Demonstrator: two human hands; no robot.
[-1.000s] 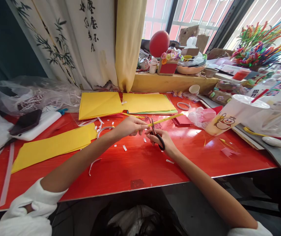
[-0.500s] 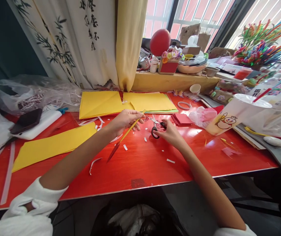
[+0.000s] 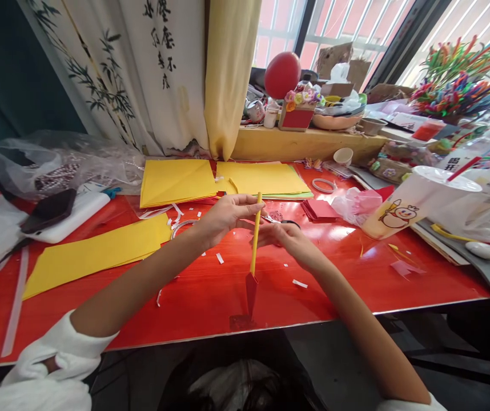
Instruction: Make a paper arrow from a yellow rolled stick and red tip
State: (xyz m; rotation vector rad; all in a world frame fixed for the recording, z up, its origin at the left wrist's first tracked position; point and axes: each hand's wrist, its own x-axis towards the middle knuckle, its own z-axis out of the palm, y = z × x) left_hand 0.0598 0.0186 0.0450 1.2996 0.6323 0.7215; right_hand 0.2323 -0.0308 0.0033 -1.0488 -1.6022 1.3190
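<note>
My left hand [image 3: 237,212] pinches the upper end of a thin yellow paper stick [image 3: 256,234]. The stick hangs nearly upright over the table, and a folded red paper tip [image 3: 250,290] sits at its lower end. Beside the stick is my right hand [image 3: 282,240], fingers stretched toward it and partly behind it; whether they touch it I cannot tell. Just beyond the right hand lie scissors [image 3: 290,223] with dark handles, partly covered by the hand. A stack of red paper pieces [image 3: 320,210] rests to their right.
Yellow paper sheets [image 3: 176,181] lie at the back, and yellow strips [image 3: 99,251] at the left. Tape rolls [image 3: 324,185], white paper scraps [image 3: 300,283] and a drink cup [image 3: 416,200] with a straw share the red table [image 3: 211,308]. A phone [image 3: 52,211] lies far left.
The stick has swung from slanting left to nearly upright, its red tip moving right. My right hand has come off the scissors and moved left toward the stick.
</note>
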